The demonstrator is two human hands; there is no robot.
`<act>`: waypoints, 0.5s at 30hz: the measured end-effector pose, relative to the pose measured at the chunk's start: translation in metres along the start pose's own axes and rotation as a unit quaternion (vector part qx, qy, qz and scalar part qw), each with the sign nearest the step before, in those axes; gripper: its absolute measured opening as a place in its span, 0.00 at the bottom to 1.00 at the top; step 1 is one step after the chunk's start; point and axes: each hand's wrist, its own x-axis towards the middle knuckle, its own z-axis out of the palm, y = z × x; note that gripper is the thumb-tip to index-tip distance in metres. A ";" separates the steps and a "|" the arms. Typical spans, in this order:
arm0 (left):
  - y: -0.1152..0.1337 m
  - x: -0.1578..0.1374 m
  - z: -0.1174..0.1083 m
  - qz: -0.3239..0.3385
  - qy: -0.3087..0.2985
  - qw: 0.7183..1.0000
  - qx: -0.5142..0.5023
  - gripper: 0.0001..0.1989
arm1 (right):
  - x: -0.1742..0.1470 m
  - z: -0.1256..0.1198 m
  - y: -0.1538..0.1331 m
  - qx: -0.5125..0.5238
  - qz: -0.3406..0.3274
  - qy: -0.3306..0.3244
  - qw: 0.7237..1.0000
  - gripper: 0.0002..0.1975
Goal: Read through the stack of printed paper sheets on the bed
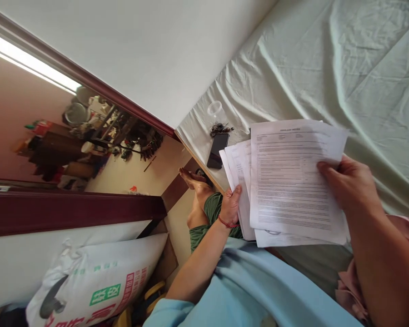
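Several printed sheets of paper [289, 181] are fanned out in front of my body, above the bed. My right hand [352, 181] grips the right edge of the front sheets, thumb on top of the printed face. Lower on the left side, my left hand [231, 205] is closed on another part of the papers [240, 165], its thumb lying over their edge. The front sheet carries a heading and dense lines of text, too small to read. Fingers of both hands are partly hidden behind the papers.
On the pale green bed sheet [303, 81] lie a black phone [218, 151], a bunch of keys [220, 130] and a clear plastic cup [215, 111]. A printed white sack [102, 277] stands at lower left. Beyond the doorway are piled household goods [82, 113]. Pink cloth [351, 290] lies at right.
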 end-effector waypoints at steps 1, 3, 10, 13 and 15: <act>0.000 0.000 0.000 0.005 -0.007 1.000 -0.004 0.30 | 0.000 -0.001 -0.002 -0.030 -0.004 0.006 1.000 0.17; -0.001 0.001 0.001 0.012 -0.016 1.000 -0.013 0.30 | 0.000 -0.002 -0.006 -0.066 -0.003 0.015 0.998 0.17; -0.001 -0.001 0.000 0.009 -0.015 0.999 -0.029 0.28 | 0.001 0.002 -0.008 -0.110 -0.027 0.011 0.994 0.16; 0.000 -0.002 0.000 0.006 -0.020 1.000 -0.019 0.28 | 0.000 0.002 -0.007 -0.062 -0.015 -0.026 0.998 0.15; -0.001 -0.002 0.000 0.007 -0.021 1.000 -0.014 0.28 | 0.000 0.002 -0.007 -0.027 0.004 -0.046 0.999 0.16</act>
